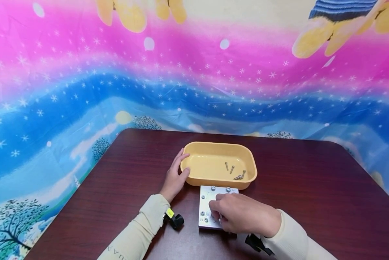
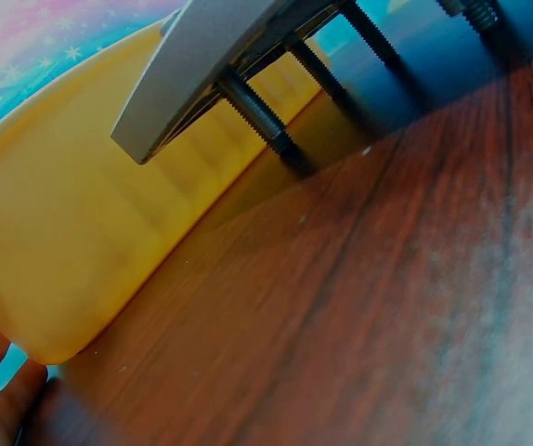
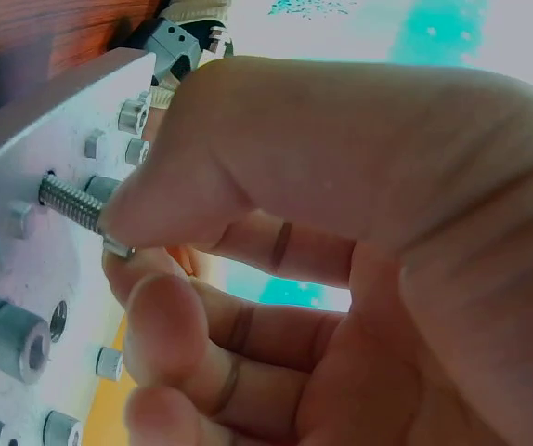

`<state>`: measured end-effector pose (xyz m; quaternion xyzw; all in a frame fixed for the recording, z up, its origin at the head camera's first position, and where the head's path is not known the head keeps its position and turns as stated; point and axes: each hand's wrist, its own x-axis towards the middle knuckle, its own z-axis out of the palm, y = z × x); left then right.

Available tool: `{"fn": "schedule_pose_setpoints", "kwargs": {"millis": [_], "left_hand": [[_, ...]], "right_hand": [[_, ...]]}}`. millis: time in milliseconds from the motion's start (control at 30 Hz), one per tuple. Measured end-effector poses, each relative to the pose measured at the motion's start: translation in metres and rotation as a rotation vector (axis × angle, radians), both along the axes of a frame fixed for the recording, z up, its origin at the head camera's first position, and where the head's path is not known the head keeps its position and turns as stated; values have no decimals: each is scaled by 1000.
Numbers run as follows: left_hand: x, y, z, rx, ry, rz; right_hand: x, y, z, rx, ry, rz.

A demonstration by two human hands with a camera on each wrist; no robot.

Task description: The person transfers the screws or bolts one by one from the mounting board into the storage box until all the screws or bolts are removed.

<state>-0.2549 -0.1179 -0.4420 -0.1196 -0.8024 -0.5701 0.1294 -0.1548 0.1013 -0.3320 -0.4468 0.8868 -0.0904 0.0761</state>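
Note:
My right hand [image 1: 246, 213] is over a silver metal plate [image 1: 206, 205] near the table's front. In the right wrist view its thumb and index finger pinch a bolt [image 3: 70, 201], whose threaded end sits at a hole in the plate. Several socket-head bolts [image 3: 20, 342] stand in other holes. From the left wrist, threaded shanks [image 2: 257, 116] show sticking out beneath the plate. My left hand [image 1: 174, 179] grips the left end of a yellow plastic bin [image 1: 207, 164], fingers at the rim and thumb at its front corner. Several loose bolts [image 1: 232, 169] lie inside the bin's right half.
The plate lies right in front of the bin on a dark red-brown wooden table [image 1: 311, 187]. A printed cloth [image 1: 194, 86] hangs behind the table and along its left side. A small black camera [image 1: 177, 220] is strapped to the left wrist.

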Motion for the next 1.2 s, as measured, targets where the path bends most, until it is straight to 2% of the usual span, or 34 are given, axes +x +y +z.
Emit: {"fn": "schedule_pose_setpoints", "kwargs": {"millis": [500, 1200], "left_hand": [[0, 0, 1, 0, -1, 2], [-1, -1, 0, 3, -1, -4]], "right_hand": [[0, -1, 2, 4, -29, -1], [3, -1, 2, -2, 1, 13]]}}
